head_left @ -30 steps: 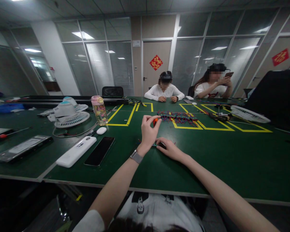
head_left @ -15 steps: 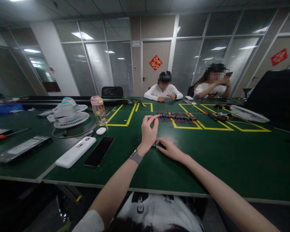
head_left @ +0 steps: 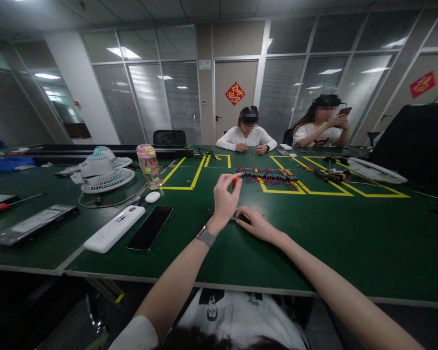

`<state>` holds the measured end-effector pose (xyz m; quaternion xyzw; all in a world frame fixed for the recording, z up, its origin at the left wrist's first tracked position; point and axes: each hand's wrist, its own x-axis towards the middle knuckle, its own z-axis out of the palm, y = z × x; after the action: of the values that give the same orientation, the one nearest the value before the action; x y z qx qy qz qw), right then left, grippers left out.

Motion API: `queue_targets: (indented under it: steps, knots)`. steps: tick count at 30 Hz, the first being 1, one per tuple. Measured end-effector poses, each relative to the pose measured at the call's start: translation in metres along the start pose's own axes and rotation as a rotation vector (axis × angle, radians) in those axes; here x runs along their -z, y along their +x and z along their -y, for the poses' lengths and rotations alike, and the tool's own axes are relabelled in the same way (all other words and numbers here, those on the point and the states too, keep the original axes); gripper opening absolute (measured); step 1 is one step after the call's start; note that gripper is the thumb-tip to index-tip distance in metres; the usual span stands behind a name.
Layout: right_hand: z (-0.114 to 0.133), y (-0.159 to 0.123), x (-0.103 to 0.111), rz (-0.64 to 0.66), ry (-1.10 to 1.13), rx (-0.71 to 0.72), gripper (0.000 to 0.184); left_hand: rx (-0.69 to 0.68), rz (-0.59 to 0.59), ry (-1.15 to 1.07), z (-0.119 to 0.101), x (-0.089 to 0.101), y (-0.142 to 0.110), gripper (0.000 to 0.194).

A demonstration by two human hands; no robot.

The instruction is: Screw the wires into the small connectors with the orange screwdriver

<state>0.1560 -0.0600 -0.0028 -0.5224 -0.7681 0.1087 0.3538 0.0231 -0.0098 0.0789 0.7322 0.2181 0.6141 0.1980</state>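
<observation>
The board (head_left: pixel 233 218) lies on the near side of the strip (head_left: pixel 270 178) of wired parts, off its left end and apart from it. The right hand (head_left: pixel 257 226) is nearer the board, its curled fingertips touching it; whether they grip or merely press, I cannot tell. The left hand (head_left: pixel 225 200) pinches an orange handle (head_left: pixel 236 183) between thumb and fingers, beside the strip's left end in this view. The board's long axis seems roughly parallel to the strip — a judgement from the wires (head_left: pixel 210 213) poking out past the hands. Most of the board is covered by them, and the handle's lower end is hidden — whatever tip it has cannot be seen.
</observation>
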Motion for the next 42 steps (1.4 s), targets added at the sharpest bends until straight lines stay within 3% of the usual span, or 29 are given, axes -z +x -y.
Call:
queue_targets:
  steps: [4, 9, 15, 20, 25, 31, 36, 42]
  knots:
    - [-0.0006, -0.0003, 0.0001, -0.001, 0.015, 0.002, 0.006, 0.033, -0.037, 0.052, 0.0003, 0.0004, -0.0001, 0.016]
    - [0.0009, -0.0002, 0.0008, -0.002, 0.008, 0.004, 0.007, 0.003, 0.031, -0.036, 0.0001, 0.0001, 0.0002, 0.024]
    - [0.0026, -0.0001, 0.0004, -0.005, -0.006, -0.002, 0.006, 0.023, -0.053, 0.066, 0.0016, 0.0003, -0.0005, 0.018]
    - [-0.0018, 0.0001, -0.0008, 0.000, -0.016, 0.007, 0.006, -0.011, 0.040, -0.016, 0.0023, -0.0010, -0.0012, 0.025]
    - [-0.0043, 0.0003, -0.0013, -0.001, -0.009, 0.011, 0.007, 0.018, -0.037, 0.076, -0.0005, -0.0002, -0.0010, 0.016]
    - [-0.0007, -0.0001, 0.0001, -0.003, -0.010, 0.008, 0.007, 0.013, 0.041, -0.034, 0.0012, 0.0003, 0.0012, 0.024]
    - [0.0005, -0.0005, 0.0008, 0.001, 0.004, 0.006, 0.006, 0.037, -0.052, 0.077, 0.0011, 0.0008, 0.0009, 0.016]
    - [-0.0008, 0.0000, 0.0000, -0.001, 0.008, 0.007, 0.005, -0.005, 0.038, -0.038, 0.0017, -0.0006, 0.0002, 0.024]
